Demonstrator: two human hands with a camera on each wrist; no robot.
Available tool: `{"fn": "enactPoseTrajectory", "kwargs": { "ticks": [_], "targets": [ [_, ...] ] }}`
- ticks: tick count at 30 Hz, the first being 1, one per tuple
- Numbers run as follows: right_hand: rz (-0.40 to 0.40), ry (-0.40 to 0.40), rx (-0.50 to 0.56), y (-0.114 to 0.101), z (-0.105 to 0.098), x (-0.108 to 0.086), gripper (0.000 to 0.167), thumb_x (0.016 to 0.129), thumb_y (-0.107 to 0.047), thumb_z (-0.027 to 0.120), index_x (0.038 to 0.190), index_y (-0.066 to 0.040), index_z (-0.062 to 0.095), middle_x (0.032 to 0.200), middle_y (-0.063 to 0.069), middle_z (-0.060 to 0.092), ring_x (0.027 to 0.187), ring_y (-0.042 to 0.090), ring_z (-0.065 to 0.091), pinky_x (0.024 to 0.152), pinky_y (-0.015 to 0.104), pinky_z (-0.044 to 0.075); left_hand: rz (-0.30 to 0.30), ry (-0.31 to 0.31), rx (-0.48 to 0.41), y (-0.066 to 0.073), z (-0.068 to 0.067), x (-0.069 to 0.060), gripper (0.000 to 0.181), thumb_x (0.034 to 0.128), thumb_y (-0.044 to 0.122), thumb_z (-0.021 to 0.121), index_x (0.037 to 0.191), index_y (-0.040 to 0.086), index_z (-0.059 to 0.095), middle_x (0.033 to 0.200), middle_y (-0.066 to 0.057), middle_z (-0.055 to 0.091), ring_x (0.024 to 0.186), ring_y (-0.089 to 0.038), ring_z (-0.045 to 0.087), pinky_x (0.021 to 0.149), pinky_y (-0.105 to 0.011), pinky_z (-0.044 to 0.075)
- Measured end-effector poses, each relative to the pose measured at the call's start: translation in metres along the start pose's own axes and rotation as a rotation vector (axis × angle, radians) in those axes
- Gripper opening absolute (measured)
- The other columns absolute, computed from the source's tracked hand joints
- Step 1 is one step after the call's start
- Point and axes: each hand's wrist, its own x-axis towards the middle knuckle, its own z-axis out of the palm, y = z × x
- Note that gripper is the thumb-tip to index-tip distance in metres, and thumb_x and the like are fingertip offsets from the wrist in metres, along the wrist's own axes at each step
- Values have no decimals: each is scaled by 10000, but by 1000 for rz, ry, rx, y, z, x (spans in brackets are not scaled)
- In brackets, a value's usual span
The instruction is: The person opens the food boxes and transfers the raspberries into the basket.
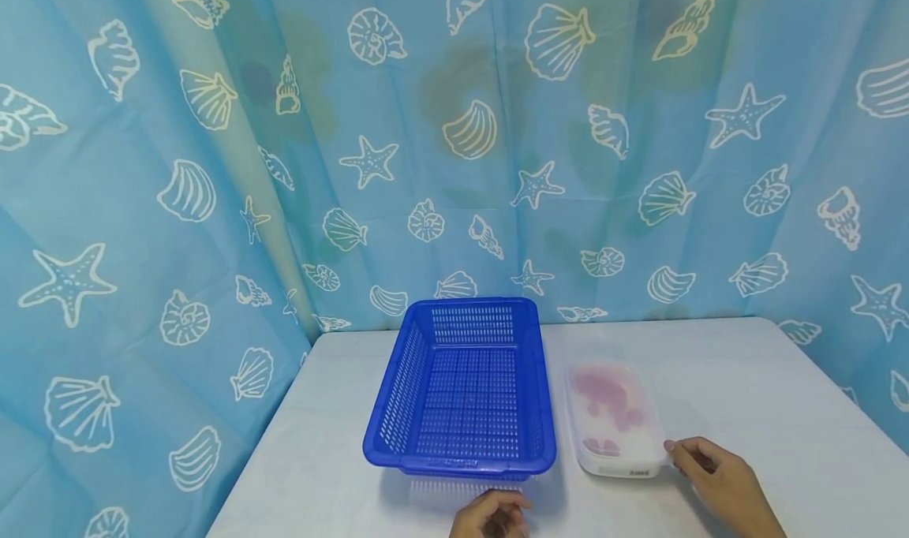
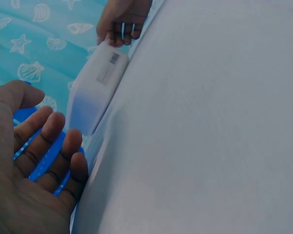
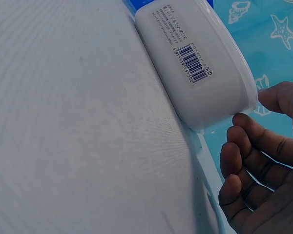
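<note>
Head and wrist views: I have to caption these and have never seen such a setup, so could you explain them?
There is no robot here: a person works with bare hands. The wide picture comes from a camera on the person's head; the other two come from one on each wrist. On a white-covered table stand a blue plastic mesh basket and, to its right, a white rectangular plastic container with pink shapes showing on top. The right hand seems to pinch the container's near corner between thumb and forefinger. The left hand, before the basket, holds nothing, its fingers loosely bent.
</note>
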Motion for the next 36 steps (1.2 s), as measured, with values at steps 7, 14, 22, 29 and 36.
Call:
{"fn": "enactPoseTrajectory", "kwargs": {
  "ticks": [7, 14, 22, 29, 36],
  "targets": [
    [-7, -11, 4, 0, 0, -1, 553, 967, -556, 553, 1008, -26, 704, 859, -6, 691, 802, 153, 629, 780, 441, 536, -14, 35, 16, -2, 6, 3, 208, 855, 30, 697, 1043, 117, 716, 842, 118, 624, 711, -17, 599, 613, -220, 509],
    [-15, -18, -4, 0, -1, -1, 568, 958, -584, 548, 999, -39, 706, 866, -8, 694, 800, 146, 617, 764, 416, 528, -56, 97, 5, -2, 13, 6, 232, 820, 35, 711, 1028, 136, 727, 828, 104, 630, 706, -35, 604, 619, -234, 517],
    [2, -29, 0, 0, 0, -1, 541, 960, -562, 562, 974, -38, 699, 840, -8, 681, 778, 152, 605, 712, 361, 514, -117, 107, -15, 0, 23, 12, 232, 813, 71, 727, 1038, 124, 737, 830, 109, 629, 716, -40, 612, 641, -243, 524],
    [18, -38, 10, -3, 0, -2, 512, 964, -535, 575, 975, -38, 697, 836, -10, 674, 777, 151, 596, 684, 321, 503, -203, 93, -15, 4, 29, 17, 264, 810, 107, 726, 1075, 97, 729, 858, 98, 631, 760, -52, 614, 681, -230, 512],
    [24, -40, 27, -4, -1, -1, 520, 964, -541, 574, 962, -34, 690, 839, 0, 666, 780, 160, 587, 672, 308, 492, -224, 77, -41, 5, 37, 25, 289, 830, 129, 722, 1112, 69, 709, 851, 103, 630, 755, -41, 606, 692, -214, 500]
  ]
}}
